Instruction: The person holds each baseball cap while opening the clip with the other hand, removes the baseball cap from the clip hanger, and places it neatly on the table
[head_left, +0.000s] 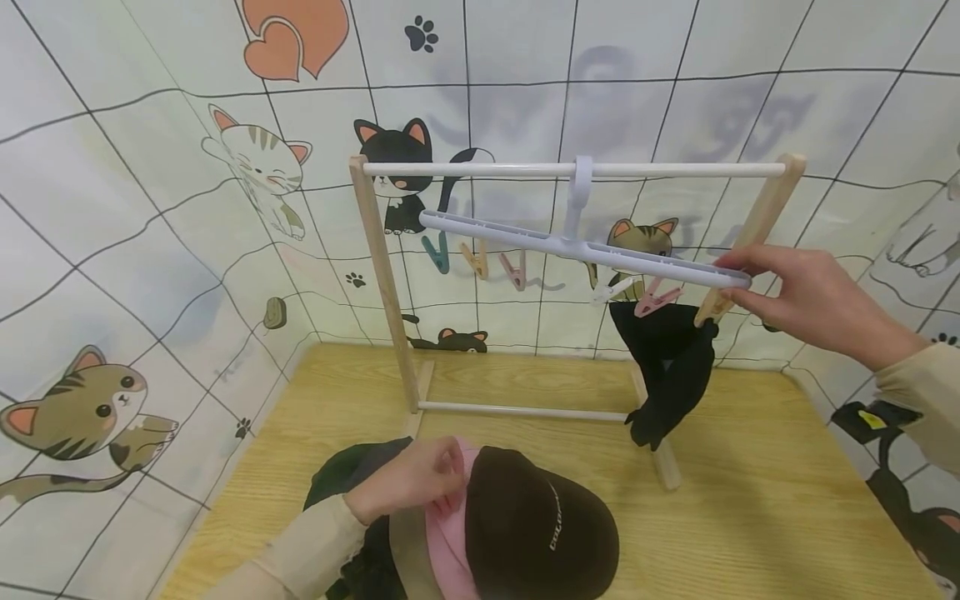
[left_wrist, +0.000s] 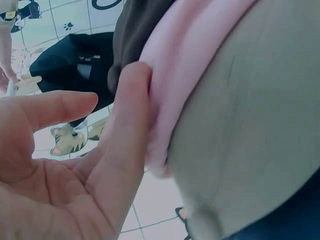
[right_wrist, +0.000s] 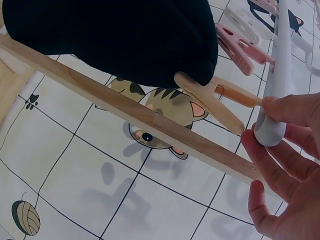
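My right hand pinches the right end of a white clothes hanger between thumb and fingers; its hook sits over the rack's top bar. Several clothespins hang below it: teal, yellow, pink and white. A black cap dangles from the right-side clothespins, one of them a peach clothespin. My left hand touches a pink cap, thumb and index apart in the left wrist view. Against it lie a brown cap and a greyish cap.
The rack has wooden side posts and a lower white bar, standing on a wood-grain table. A dark green cap lies at the left of the stack. Behind is a tiled wall covering with cat drawings.
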